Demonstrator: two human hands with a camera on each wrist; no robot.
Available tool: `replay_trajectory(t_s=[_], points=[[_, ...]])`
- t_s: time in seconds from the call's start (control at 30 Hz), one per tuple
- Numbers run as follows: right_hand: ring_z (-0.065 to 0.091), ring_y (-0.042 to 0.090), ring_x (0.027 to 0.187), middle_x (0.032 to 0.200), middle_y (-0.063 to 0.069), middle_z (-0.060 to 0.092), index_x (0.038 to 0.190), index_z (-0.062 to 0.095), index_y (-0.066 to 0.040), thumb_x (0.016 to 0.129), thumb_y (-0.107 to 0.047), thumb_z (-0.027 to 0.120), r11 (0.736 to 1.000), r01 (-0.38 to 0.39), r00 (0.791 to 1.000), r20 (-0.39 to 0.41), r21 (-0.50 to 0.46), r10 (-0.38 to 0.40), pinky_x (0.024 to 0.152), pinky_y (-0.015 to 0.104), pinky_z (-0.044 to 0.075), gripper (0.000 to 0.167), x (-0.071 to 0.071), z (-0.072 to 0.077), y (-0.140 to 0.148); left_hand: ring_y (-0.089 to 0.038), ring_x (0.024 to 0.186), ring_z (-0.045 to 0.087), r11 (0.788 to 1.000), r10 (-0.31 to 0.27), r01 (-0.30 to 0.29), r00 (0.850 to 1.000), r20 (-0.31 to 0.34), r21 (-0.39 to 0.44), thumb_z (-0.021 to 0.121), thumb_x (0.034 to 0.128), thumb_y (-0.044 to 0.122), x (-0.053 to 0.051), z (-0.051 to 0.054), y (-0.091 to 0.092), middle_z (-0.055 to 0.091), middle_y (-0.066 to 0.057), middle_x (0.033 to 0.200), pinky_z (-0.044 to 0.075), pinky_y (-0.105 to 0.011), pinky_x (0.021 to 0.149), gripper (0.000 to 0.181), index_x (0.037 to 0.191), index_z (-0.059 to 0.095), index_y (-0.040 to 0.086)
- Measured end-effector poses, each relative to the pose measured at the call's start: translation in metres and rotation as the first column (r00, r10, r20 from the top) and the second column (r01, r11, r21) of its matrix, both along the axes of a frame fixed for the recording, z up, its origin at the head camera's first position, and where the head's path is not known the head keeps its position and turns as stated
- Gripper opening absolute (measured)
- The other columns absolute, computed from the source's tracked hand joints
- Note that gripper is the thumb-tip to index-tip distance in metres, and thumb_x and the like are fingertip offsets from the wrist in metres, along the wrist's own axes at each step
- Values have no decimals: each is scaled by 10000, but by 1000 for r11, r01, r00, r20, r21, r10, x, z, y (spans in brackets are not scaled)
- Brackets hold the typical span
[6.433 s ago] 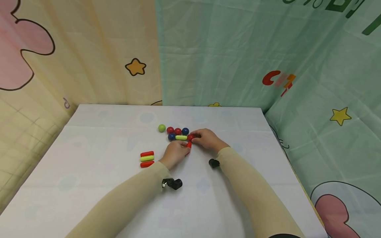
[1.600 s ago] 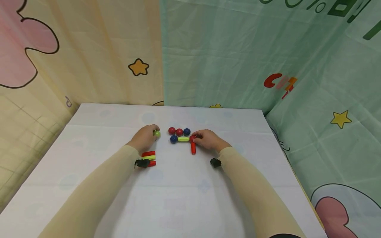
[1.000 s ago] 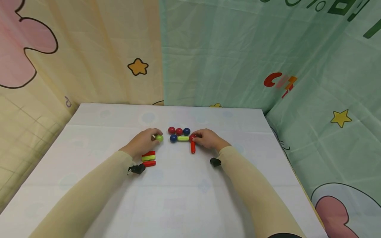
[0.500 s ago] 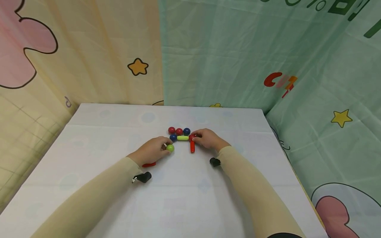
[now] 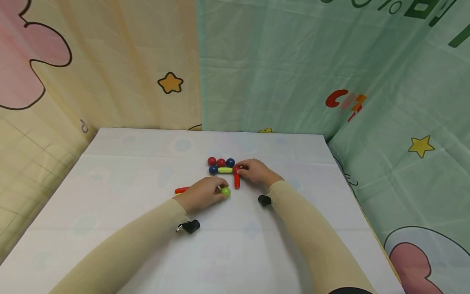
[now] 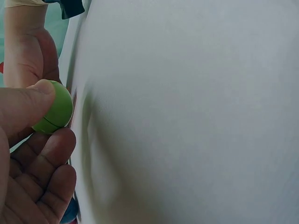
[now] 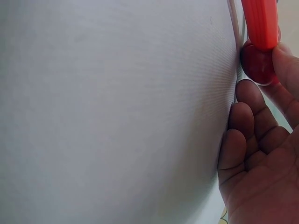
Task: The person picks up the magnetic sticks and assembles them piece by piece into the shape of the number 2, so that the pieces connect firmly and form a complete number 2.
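Note:
Between thumb and fingers, my left hand (image 5: 202, 193) pinches a green ball (image 5: 225, 192), which fills the grip in the left wrist view too. Just to the right and farther back is a red stick (image 5: 236, 181), pointing toward me from a red ball (image 5: 236, 169). My right hand (image 5: 258, 171) holds that red ball by thumb and index finger; the other fingers rest near the tabletop in the right wrist view. A yellow-green stick (image 5: 225, 170) runs from the red ball to a blue ball (image 5: 213, 170) on the left. The green ball is apart from the red stick's near end.
Behind the joined pieces sit two red balls, one on the left (image 5: 211, 161) and one beside it (image 5: 221, 162), then a blue ball (image 5: 230, 162). Loose sticks, a red one (image 5: 181, 190) showing most, lie partly hidden by my left hand. Curtains stand behind the white table (image 5: 121, 171).
My left hand let go of the red stick, took the green ball from the back left, and carried it right and toward me. My right hand stays at the red ball.

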State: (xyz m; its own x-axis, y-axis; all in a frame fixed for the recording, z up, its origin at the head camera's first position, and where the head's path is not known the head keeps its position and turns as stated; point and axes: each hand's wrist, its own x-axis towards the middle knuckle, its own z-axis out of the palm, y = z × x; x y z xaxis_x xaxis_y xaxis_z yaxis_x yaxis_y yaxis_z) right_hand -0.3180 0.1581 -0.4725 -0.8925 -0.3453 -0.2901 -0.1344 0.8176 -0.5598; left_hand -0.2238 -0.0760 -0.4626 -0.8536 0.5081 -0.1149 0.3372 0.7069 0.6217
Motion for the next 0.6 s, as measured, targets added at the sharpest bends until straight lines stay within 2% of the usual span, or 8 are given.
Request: replay_trajectory(t_s=[0.37,0.6], points=[[586,266,1155,1297,66,682,1424,665,-205,1055,-330,653,1000,-4,1000,-13,0,4,1119,460,505,389,-2,-1,0,-136,999,630,1000,0,0,1000,-13,23,761,984,254,1,-6,18,693,46,1132,562,-358,995,351,1304,684,136],[585,271,1188,1311,68,678,1428,662,-209,1060,-334,644,1000,-2,1000,-10,9,2,1141,470,489,389,-2,-1,-1,-149,996,618,1000,2,-2,1000,-21,21,770,977,233,2,-9,27,684,17,1117,569,-351,984,357,1298,675,108]])
